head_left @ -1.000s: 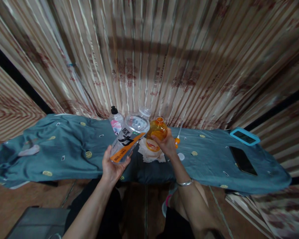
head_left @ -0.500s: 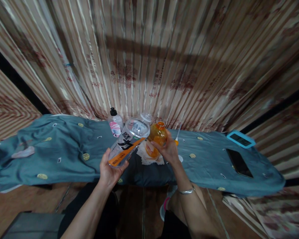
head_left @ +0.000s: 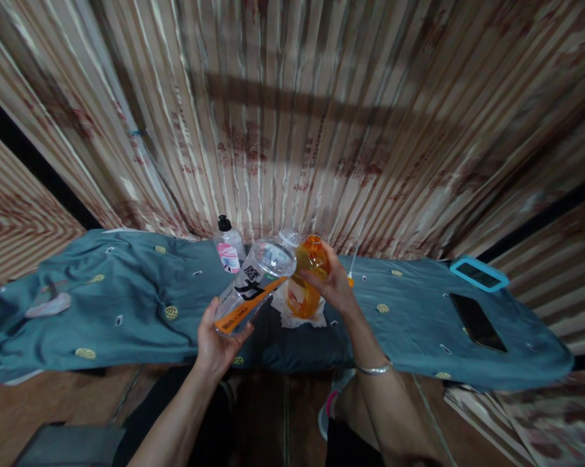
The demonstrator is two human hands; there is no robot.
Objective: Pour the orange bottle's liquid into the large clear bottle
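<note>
My left hand (head_left: pixel 219 338) is wrapped round the lower part of a clear plastic container (head_left: pixel 253 285) with black characters and an orange stripe. Its wide end leans up and to the right. My right hand (head_left: pixel 335 284) grips an orange translucent bottle (head_left: pixel 308 275) at its upper right side. That bottle has no cap on its neck and stands upright over a crumpled white tissue (head_left: pixel 283 316). Behind the two, a clear, rounded plastic piece (head_left: pixel 289 237) is partly hidden. Left of them stands a clear bottle with a black cap and pink label (head_left: pixel 229 250).
A blue-green patterned cloth (head_left: pixel 141 292) covers the long surface. On its right lie a dark phone (head_left: pixel 477 322) and a blue-framed device (head_left: pixel 479 274). A pale crumpled item (head_left: pixel 49 305) lies far left. Behind hangs a striped curtain (head_left: pixel 292 130).
The view has shifted slightly. My right hand has moved higher along the orange bottle's side, and more of the bottle's lower part now shows. My left hand still holds the clear container.
</note>
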